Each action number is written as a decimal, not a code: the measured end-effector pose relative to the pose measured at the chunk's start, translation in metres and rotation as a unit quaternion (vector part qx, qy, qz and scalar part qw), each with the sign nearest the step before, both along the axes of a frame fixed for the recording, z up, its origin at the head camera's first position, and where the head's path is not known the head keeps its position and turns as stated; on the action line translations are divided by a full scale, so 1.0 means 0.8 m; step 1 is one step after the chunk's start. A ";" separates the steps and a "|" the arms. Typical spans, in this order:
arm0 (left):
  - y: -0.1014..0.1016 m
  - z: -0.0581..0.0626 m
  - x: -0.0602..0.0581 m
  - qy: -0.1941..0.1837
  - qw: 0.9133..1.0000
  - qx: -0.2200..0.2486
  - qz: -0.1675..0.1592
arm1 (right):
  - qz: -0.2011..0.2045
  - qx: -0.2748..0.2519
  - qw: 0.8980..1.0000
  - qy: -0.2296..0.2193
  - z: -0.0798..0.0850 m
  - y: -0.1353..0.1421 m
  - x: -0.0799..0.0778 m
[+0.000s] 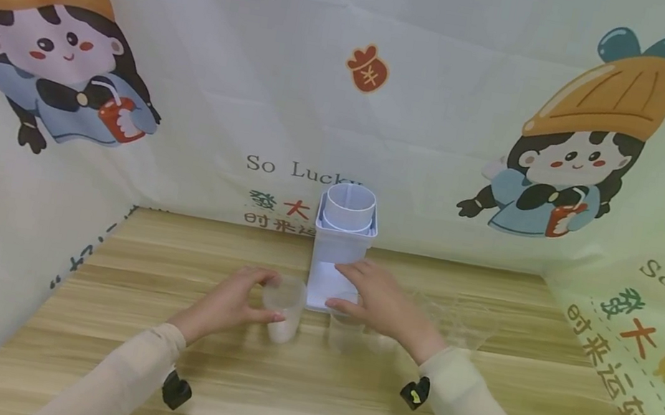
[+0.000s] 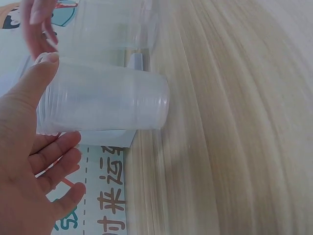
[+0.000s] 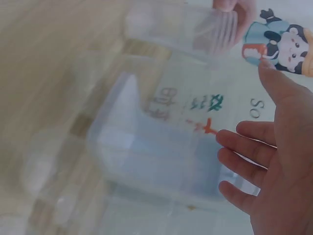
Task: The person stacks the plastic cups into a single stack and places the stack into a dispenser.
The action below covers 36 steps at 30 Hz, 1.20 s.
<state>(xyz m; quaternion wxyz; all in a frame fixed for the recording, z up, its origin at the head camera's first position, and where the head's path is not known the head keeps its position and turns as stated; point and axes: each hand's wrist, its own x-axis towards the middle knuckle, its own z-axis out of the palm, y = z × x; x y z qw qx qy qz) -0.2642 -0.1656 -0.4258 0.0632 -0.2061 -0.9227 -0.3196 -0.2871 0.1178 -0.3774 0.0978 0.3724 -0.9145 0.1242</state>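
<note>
My left hand (image 1: 239,301) holds a stack of clear plastic cups (image 1: 283,316) near the rims, thumb on the near side. In the left wrist view the nested rims of the stack (image 2: 102,98) lie between thumb and fingers. My right hand (image 1: 385,306) has its fingers spread and nothing in its grasp. Just below it stands another clear cup (image 1: 345,333), faint and partly covered by the hand. Behind both hands is a white upright holder (image 1: 328,250) with a round tube (image 1: 350,207) at its top. The right wrist view is blurred around the holder (image 3: 166,152).
More clear plastic cups or containers (image 1: 461,322) stand to the right, partly behind my right forearm; their outlines are hard to make out. A printed cloth (image 1: 434,144) hangs behind and along both sides of the wood-grain table (image 1: 288,404).
</note>
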 end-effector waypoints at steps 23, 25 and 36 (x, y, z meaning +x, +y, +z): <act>-0.003 -0.008 -0.004 0.011 1.000 -0.014 0.006 | -0.033 0.015 0.999 0.019 -0.033 0.039 0.013; -0.002 -0.008 -0.004 0.014 1.000 -0.015 0.006 | -0.032 0.016 0.999 0.022 -0.034 0.039 0.013; -0.001 -0.007 -0.003 0.020 1.000 -0.011 0.006 | -0.028 0.015 0.999 0.022 -0.033 0.040 0.012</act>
